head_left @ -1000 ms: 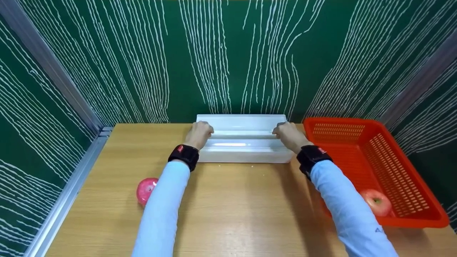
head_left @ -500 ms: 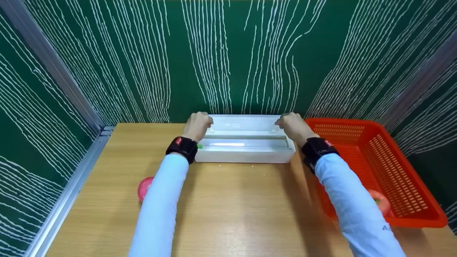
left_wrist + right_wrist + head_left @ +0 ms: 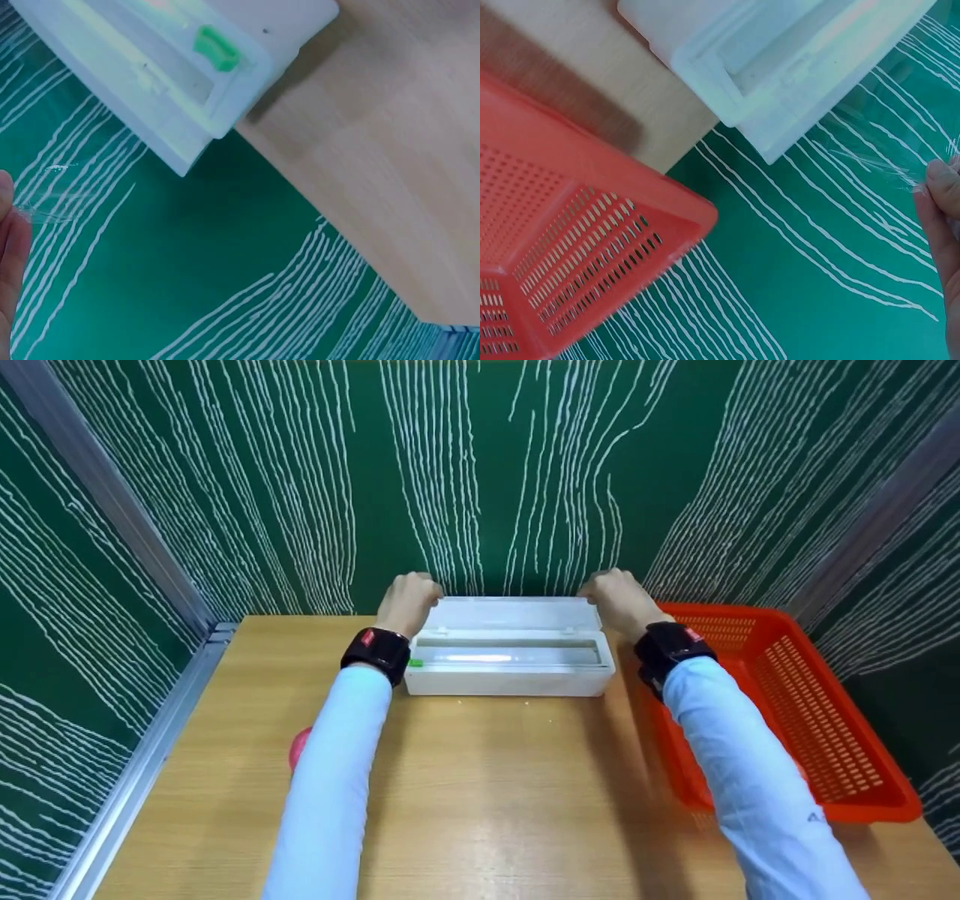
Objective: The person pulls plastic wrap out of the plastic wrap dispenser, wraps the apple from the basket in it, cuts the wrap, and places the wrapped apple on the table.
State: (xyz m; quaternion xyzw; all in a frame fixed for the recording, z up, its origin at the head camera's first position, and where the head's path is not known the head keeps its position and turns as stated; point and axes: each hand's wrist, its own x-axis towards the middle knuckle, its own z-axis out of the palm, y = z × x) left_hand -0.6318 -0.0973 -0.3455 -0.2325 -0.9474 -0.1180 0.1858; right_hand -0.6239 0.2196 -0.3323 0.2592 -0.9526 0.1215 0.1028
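A white cling film dispenser (image 3: 510, 684) stands at the table's far edge, its lid (image 3: 517, 616) tipped back. Inside its long opening lies a shiny roll. A green slider (image 3: 217, 49) sits at its left end. My left hand (image 3: 407, 604) is raised by the lid's left side and pinches clear cling film (image 3: 56, 206) between thumb and finger. By the lid's right side, my right hand (image 3: 621, 604) pinches the film's other side, seen faintly in the right wrist view. The film between the hands is too transparent to trace.
An orange-red plastic basket (image 3: 896, 802) stands right of the dispenser, partly under my right forearm. A pink-red apple (image 3: 298, 746) on the table is mostly covered by my left forearm. A green wall (image 3: 502, 472) with white wavy lines rises behind the table.
Both hands have moved away from me and upward, from over the dispenser to the lid's far edge. The green slider has come into sight. My forearms now cover more of both apples.
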